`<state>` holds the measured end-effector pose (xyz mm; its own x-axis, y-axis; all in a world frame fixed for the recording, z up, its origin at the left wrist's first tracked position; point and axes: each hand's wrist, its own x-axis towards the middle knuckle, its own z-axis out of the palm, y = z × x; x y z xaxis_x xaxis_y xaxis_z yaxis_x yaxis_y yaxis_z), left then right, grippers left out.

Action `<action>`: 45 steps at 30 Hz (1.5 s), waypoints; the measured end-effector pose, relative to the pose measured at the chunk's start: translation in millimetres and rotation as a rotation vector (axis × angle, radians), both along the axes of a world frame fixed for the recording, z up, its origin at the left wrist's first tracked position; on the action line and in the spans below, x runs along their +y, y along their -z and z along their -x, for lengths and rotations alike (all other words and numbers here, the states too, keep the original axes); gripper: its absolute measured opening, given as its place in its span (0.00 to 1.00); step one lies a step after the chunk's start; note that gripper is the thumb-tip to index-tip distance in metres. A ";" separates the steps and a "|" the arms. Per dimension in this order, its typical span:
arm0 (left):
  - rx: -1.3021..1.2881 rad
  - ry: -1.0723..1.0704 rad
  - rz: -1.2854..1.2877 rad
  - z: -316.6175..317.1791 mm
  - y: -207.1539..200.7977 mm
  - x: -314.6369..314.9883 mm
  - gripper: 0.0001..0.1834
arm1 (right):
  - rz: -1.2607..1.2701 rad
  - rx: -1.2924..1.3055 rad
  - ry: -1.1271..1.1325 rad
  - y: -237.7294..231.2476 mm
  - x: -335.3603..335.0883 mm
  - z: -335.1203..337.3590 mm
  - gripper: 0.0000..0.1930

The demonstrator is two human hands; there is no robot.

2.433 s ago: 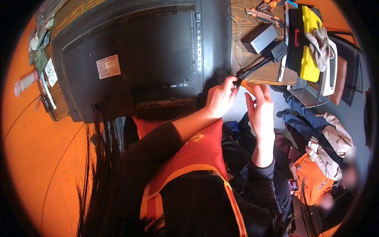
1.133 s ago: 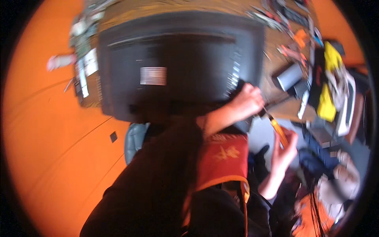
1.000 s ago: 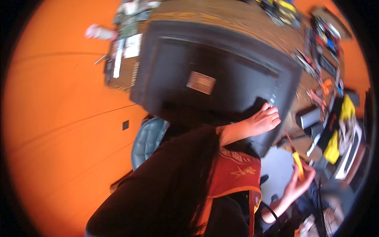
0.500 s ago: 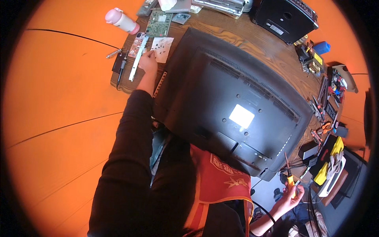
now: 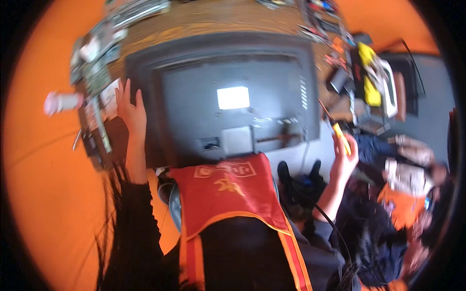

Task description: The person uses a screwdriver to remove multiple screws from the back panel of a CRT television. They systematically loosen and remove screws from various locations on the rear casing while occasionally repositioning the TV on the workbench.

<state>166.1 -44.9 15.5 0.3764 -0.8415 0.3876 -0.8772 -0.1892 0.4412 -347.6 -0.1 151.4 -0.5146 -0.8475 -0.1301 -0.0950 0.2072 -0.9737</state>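
1. Here's the big black television [image 5: 194,109], lying back side up on the wooden table [image 5: 233,25], its lower edge close to the red apron [image 5: 228,186]; the white label [image 5: 233,98] glares near the middle.
2. The right hand [image 5: 345,157] has its fingers closed around the yellow handle of a screwdriver [image 5: 341,139]; it's out past the television's right side, the shaft slanting up toward that edge; whether the tip touches, I can't tell.
3. Over on the other side, the left hand [image 5: 131,114] is spread open, with nothing visible in it; it's at the television's left edge, right beside the white paper [image 5: 109,99]; contact is unclear.
4. How far along are we? The back cover is on, so the inside is unexposed; any screws out or left in are too blurred to count; the screwdriver isn't seated in any visible screw.
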 end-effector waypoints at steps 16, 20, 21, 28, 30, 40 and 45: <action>-0.056 1.146 -0.599 439.4 -19.5 41.2 0.40 | -0.217 0.300 0.239 58.5 39.8 124.9 0.10; -0.212 1.106 -0.628 469.8 -1.3 38.5 0.39 | -0.203 0.249 0.252 67.1 43.6 139.5 0.12; -0.215 1.097 -0.626 475.0 1.7 38.4 0.39 | -0.203 0.231 0.254 68.2 44.0 141.5 0.13; -0.191 1.070 -0.584 490.2 7.9 45.6 0.30 | -0.187 0.169 0.255 83.0 51.8 151.2 0.14; -0.194 1.059 -0.583 491.9 7.7 46.8 0.29 | -0.169 0.275 0.237 90.0 55.3 154.8 0.14; -0.168 1.057 -0.588 497.1 10.4 56.4 0.26 | -0.147 0.116 0.082 89.6 47.8 151.6 0.12; -0.272 1.057 -0.648 495.0 18.3 58.6 0.35 | -0.150 0.080 -0.024 94.3 32.1 140.5 0.09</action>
